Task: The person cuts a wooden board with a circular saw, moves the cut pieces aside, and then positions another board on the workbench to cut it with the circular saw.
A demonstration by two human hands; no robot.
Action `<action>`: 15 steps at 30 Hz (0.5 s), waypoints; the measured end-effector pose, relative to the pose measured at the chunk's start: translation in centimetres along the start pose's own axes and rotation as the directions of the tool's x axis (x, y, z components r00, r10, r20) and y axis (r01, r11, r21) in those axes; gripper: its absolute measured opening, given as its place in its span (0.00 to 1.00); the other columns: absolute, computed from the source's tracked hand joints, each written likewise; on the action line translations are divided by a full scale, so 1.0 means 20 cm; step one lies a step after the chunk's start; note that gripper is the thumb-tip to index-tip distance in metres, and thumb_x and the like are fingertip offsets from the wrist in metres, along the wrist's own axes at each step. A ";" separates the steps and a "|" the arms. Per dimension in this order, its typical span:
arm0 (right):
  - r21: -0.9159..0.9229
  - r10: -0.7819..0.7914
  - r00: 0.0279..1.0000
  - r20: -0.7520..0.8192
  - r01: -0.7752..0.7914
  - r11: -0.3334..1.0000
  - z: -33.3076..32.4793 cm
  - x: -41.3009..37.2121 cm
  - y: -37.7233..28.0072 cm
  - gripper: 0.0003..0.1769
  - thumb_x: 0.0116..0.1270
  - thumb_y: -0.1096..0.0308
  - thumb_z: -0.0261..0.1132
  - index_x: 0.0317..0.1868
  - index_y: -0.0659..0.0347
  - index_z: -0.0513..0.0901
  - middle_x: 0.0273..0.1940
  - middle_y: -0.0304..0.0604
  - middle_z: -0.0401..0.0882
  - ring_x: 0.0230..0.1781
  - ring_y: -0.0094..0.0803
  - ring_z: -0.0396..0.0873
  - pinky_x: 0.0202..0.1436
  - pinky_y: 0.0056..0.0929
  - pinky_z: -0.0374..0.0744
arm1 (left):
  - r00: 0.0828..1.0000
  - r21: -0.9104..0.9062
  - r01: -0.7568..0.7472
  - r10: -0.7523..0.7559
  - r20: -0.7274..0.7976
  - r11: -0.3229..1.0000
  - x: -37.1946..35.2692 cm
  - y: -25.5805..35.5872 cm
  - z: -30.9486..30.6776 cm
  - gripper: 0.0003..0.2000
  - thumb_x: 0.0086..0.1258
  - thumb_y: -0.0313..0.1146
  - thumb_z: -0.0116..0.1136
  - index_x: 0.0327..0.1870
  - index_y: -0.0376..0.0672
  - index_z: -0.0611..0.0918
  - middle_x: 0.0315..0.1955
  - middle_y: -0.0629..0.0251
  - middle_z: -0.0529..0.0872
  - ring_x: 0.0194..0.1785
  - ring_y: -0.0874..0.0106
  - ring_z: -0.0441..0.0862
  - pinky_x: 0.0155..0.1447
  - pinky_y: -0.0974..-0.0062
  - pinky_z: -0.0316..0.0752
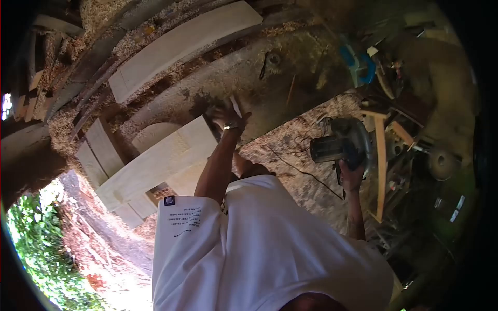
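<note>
My right hand (353,175) is closed round the handle of a circular saw (337,147), which is held off to the right of my body. My left hand (227,115), with a watch at the wrist, reaches over the dusty workbench (275,98). A short pale strip (236,106) sticks out between its thumb and fingers; the grip is partly blurred. Just left of that hand lies the end of a wide, pale wooden board (161,158) with a squared notch at its lower side.
A long curved plank (184,49) lies across the far side among sawdust. Shorter boards (101,147) sit at the left. A dark cord (306,171) trails over the shavings. A blue tool (359,65) and a wooden frame piece (380,166) are at the right.
</note>
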State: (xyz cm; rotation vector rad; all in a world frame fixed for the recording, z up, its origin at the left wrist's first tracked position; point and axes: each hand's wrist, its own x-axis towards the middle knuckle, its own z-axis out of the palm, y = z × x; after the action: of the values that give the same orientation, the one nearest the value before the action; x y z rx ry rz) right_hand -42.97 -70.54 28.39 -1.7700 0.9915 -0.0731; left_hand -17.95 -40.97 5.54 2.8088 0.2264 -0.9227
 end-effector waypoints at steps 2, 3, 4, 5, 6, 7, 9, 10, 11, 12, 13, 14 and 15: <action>-0.157 -0.074 0.997 0.038 0.079 0.984 -0.09 0.13 -0.04 0.30 0.60 0.72 0.73 0.62 0.65 0.73 0.43 0.38 0.79 0.39 0.25 0.77 0.42 0.25 0.77 | 0.998 -0.036 0.023 -0.025 -0.054 0.999 0.09 -0.01 0.20 0.58 0.51 0.73 0.64 0.80 0.58 0.50 0.76 0.36 0.50 0.76 0.38 0.54 0.64 0.32 0.64; -0.240 -0.134 0.989 0.070 0.147 0.960 -0.13 0.20 -0.09 0.33 0.60 0.74 0.72 0.65 0.67 0.72 0.47 0.41 0.80 0.44 0.28 0.79 0.48 0.27 0.78 | 0.996 -0.053 0.040 -0.044 -0.080 0.998 0.11 -0.03 0.25 0.58 0.52 0.74 0.63 0.81 0.57 0.49 0.77 0.37 0.48 0.77 0.39 0.54 0.63 0.34 0.67; -0.334 -0.224 0.965 0.135 0.257 0.907 -0.14 0.28 -0.17 0.35 0.59 0.74 0.71 0.67 0.66 0.71 0.49 0.43 0.80 0.47 0.29 0.79 0.50 0.29 0.78 | 0.996 -0.173 0.006 -0.022 -0.090 0.985 0.05 -0.07 0.16 0.55 0.55 0.66 0.67 0.80 0.53 0.50 0.78 0.39 0.44 0.76 0.39 0.56 0.61 0.39 0.73; -0.411 -0.304 0.931 0.202 0.362 0.837 -0.13 0.35 -0.24 0.37 0.59 0.75 0.71 0.69 0.66 0.69 0.51 0.45 0.80 0.49 0.31 0.79 0.53 0.30 0.78 | 0.984 -0.243 -0.005 -0.038 -0.172 0.970 0.02 -0.08 0.15 0.54 0.57 0.62 0.68 0.80 0.51 0.51 0.77 0.39 0.44 0.76 0.39 0.56 0.61 0.41 0.74; -0.467 -0.337 0.904 0.262 0.424 0.775 -0.12 0.43 -0.30 0.36 0.59 0.72 0.71 0.68 0.66 0.70 0.56 0.51 0.79 0.58 0.37 0.78 0.60 0.35 0.77 | 0.966 -0.308 -0.024 -0.057 -0.252 0.951 -0.01 -0.09 0.15 0.53 0.58 0.58 0.69 0.80 0.50 0.51 0.77 0.39 0.44 0.76 0.38 0.57 0.62 0.44 0.76; -0.581 -0.335 0.889 0.312 0.457 0.674 -0.10 0.53 -0.31 0.36 0.59 0.70 0.71 0.68 0.66 0.70 0.57 0.53 0.79 0.56 0.40 0.79 0.58 0.37 0.78 | 0.940 -0.373 -0.045 -0.087 -0.329 0.927 -0.02 -0.10 0.14 0.51 0.59 0.54 0.70 0.79 0.48 0.52 0.77 0.40 0.44 0.75 0.38 0.57 0.62 0.46 0.77; -0.751 -0.267 0.873 0.408 0.488 0.444 -0.02 0.74 -0.36 0.36 0.59 0.65 0.72 0.67 0.66 0.70 0.57 0.57 0.79 0.53 0.46 0.81 0.55 0.40 0.80 | 0.944 -0.501 -0.056 -0.117 -0.308 0.864 0.05 -0.13 0.21 0.54 0.55 0.47 0.73 0.80 0.47 0.50 0.78 0.41 0.40 0.79 0.41 0.48 0.69 0.52 0.71; -0.803 -0.204 0.867 0.455 0.498 0.326 0.03 0.83 -0.42 0.36 0.60 0.63 0.72 0.67 0.66 0.70 0.57 0.59 0.78 0.52 0.48 0.82 0.54 0.41 0.82 | 0.946 -0.560 -0.061 -0.130 -0.296 0.826 0.07 -0.15 0.24 0.55 0.53 0.44 0.74 0.80 0.47 0.49 0.79 0.41 0.38 0.80 0.42 0.44 0.73 0.55 0.68; -0.838 -0.083 0.870 0.486 0.491 0.237 0.15 0.86 -0.54 0.36 0.61 0.61 0.71 0.67 0.66 0.71 0.57 0.61 0.78 0.50 0.51 0.83 0.52 0.41 0.83 | 0.950 -0.585 -0.097 -0.100 -0.295 0.805 0.04 -0.15 0.21 0.55 0.53 0.44 0.74 0.80 0.47 0.49 0.79 0.41 0.38 0.80 0.41 0.45 0.74 0.54 0.67; -0.821 -0.068 0.833 0.548 0.552 0.144 0.22 0.94 -0.58 0.35 0.63 0.61 0.69 0.68 0.65 0.71 0.56 0.62 0.78 0.48 0.53 0.83 0.49 0.41 0.84 | 0.952 -0.607 -0.131 -0.072 -0.297 0.784 -0.02 -0.17 0.15 0.55 0.53 0.44 0.74 0.80 0.47 0.49 0.79 0.42 0.38 0.79 0.40 0.46 0.75 0.53 0.65; -0.791 -0.052 0.793 0.607 0.610 0.053 0.29 1.02 -0.62 0.34 0.65 0.60 0.67 0.68 0.64 0.71 0.54 0.63 0.78 0.46 0.54 0.84 0.47 0.41 0.85 | 0.950 -0.628 -0.165 -0.048 -0.308 0.761 -0.04 -0.19 0.10 0.55 0.53 0.44 0.74 0.80 0.47 0.49 0.79 0.42 0.37 0.79 0.40 0.46 0.76 0.53 0.64; -0.706 -0.131 0.697 0.706 0.707 -0.043 0.33 1.16 -0.55 0.32 0.67 0.61 0.65 0.69 0.63 0.70 0.53 0.63 0.79 0.43 0.55 0.84 0.44 0.40 0.85 | 0.959 -0.593 -0.145 -0.035 -0.281 0.792 -0.05 -0.20 0.09 0.55 0.52 0.43 0.74 0.80 0.46 0.50 0.78 0.42 0.39 0.79 0.39 0.47 0.76 0.53 0.63; -0.608 -0.192 0.580 0.792 0.780 -0.148 0.37 1.29 -0.49 0.30 0.69 0.62 0.62 0.70 0.62 0.70 0.51 0.62 0.80 0.40 0.55 0.85 0.41 0.40 0.86 | 0.967 -0.556 -0.124 -0.024 -0.252 0.822 -0.07 -0.19 0.09 0.55 0.52 0.43 0.75 0.80 0.46 0.50 0.78 0.42 0.42 0.78 0.39 0.48 0.77 0.53 0.61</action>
State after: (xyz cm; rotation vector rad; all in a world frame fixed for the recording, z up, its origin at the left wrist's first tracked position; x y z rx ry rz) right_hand -16.92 -80.58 22.84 -3.1810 -0.4655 0.6851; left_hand -20.81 -37.87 4.49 2.3361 0.3865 -0.3880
